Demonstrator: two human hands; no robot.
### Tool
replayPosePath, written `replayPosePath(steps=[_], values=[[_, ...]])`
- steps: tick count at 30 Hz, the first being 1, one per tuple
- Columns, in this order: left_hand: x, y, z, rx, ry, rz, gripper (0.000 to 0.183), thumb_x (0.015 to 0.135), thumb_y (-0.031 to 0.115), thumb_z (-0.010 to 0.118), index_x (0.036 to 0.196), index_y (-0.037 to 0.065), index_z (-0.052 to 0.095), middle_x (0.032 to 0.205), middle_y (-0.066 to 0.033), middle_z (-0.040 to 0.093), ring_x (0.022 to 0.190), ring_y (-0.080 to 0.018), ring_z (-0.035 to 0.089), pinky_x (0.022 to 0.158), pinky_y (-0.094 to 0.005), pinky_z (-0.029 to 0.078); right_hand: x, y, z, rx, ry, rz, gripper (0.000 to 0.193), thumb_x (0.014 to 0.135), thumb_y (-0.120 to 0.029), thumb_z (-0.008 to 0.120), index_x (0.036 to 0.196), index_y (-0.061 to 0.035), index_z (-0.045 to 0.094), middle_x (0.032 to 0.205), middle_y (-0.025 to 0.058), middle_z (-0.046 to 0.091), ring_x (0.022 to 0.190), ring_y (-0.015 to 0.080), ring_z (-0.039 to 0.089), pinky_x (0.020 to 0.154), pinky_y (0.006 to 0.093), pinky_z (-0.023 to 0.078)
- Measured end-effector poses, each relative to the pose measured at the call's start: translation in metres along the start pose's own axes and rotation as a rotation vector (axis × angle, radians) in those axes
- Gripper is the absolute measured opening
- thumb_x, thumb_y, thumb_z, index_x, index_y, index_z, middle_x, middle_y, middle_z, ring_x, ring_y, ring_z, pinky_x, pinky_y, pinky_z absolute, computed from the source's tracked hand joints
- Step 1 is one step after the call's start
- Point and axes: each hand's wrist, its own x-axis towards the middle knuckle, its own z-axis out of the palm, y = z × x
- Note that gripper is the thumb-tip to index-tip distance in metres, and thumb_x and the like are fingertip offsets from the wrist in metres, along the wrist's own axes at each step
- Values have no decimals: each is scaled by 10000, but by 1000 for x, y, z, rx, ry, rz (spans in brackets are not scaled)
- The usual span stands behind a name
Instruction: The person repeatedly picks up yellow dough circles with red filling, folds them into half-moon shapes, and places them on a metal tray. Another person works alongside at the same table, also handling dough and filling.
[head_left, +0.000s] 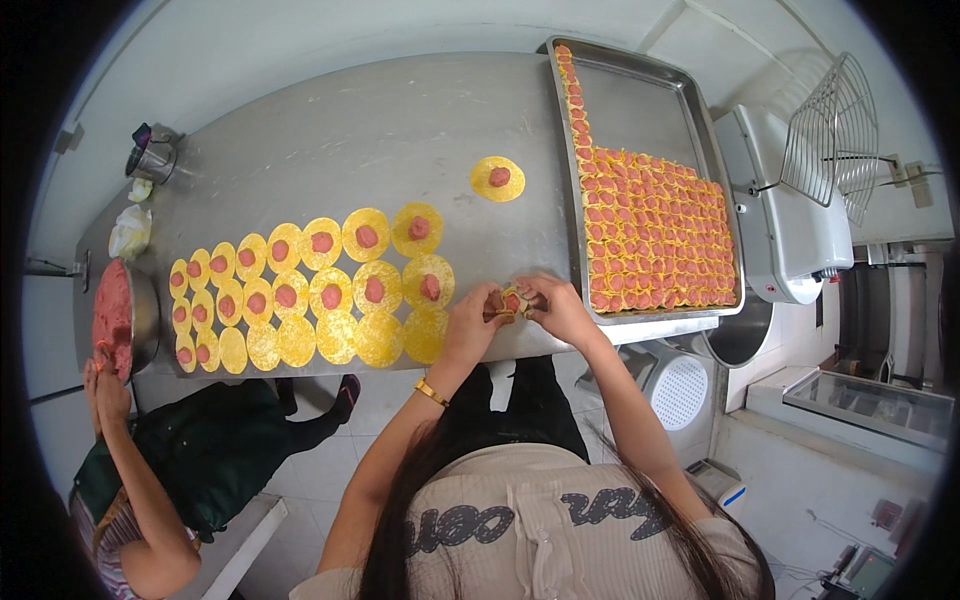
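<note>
I'm holding a small yellow, pink-filled dough parcel (511,301) over the near edge of the grey metal worktop (350,125).
My left hand (473,314) and right hand (560,309) are pinching it, fingers narrowed, probably keeping it upright; flat round yellow wrappers (325,279) are lying leftward, seemingly spread for easy reach.

We see a long metal surface (400,120), grey and scuffed. On it we find three rows of round yellow dough wrappers (337,338) spread over the left and middle; most are topped with pink filling (366,237), while six in the near row are bare. One topped wrapper (513,182) lies apart, beyond the rows. At the right end we have a rectangular metal tray (640,105), and at the far left a metal cup (158,160) near a plastic bag (130,232)
</note>
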Motion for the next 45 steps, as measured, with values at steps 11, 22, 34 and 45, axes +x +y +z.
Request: replayPosePath(steps=[11,22,34,45], values=[[16,10,-1,375,-138,27,376,647,269,815,830,50,570,697,-90,648,676,-244,652,590,-357,490,2,6,4,-56,16,-40,384,647,104,618,1009,-22,644,932,170,619,842,344,613,703,393,493],[21,4,6,206,-139,77,340,675,200,786,829,33,534,698,-128,622,737,-332,626,636,-415,481,1,3,6,-87,63,46,377,634,91,643,995,-16,640,903,166,609,853,362,599,725,418,487],[31,7,3,133,-181,70,323,662,150,786,868,28,569,766,-141,623,721,-347,608,628,-416,470,2,12,9,-219,106,65,354,658,67,646,1003,-14,629,901,150,594,809,329,617,677,374,505],[38,-3,6,231,-187,218,323,662,106,773,914,14,593,888,-136,621,757,-300,628,674,-383,494,0,3,6,-155,104,168,357,652,95,601,992,-13,620,951,180,582,885,390,575,740,445,483]])
